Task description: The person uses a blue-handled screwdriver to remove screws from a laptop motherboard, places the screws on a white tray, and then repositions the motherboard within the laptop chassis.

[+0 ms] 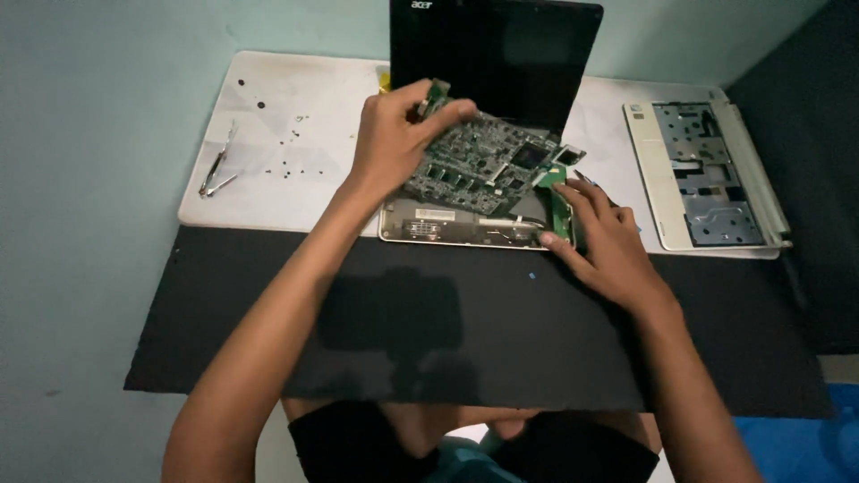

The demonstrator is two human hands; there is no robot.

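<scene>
An opened small laptop lies in the middle, its dark screen upright and its lower case exposed. My left hand grips the far left edge of the green circuit board and holds that side tilted up out of the case. My right hand rests on the right front corner of the case, fingers spread beside a small green board.
The removed keyboard frame lies upside down at the right. Tweezers and several loose screws sit on the white tabletop at the left. A black mat covers the near part. Walls close in behind and at the right.
</scene>
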